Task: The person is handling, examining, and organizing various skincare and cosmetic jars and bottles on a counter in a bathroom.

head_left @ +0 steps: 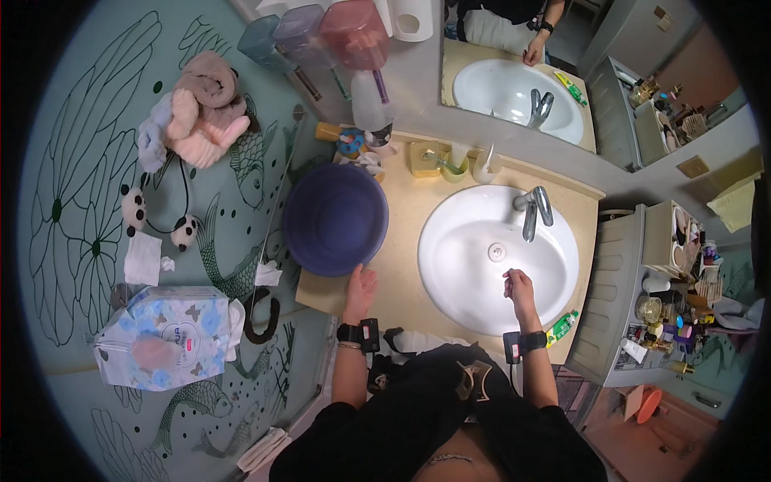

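Note:
A deep purple basin (336, 221) stands at the left end of the beige counter. Just below its near rim is my left hand (361, 293), fingers loosely extended and nothing held; whether the fingertips touch the rim I cannot tell. My right hand (520, 289) hovers over the right part of the white oval sink (454, 281), its fingers curled in and no object showing in them. The chrome faucet (532, 212) rises at the sink's far right, beyond that hand. Beside my right wrist, a green and yellow tube (562, 327) lies on the counter edge.
Behind the sink stand a yellow box (425, 159), a green cup (455, 167) and a white cup (487, 167). A mirror (514, 80) hangs above. Left, a tissue pack (173, 337) and plush headbands (201, 112) hang on patterned glass. Crowded shelves (675, 297) stand right.

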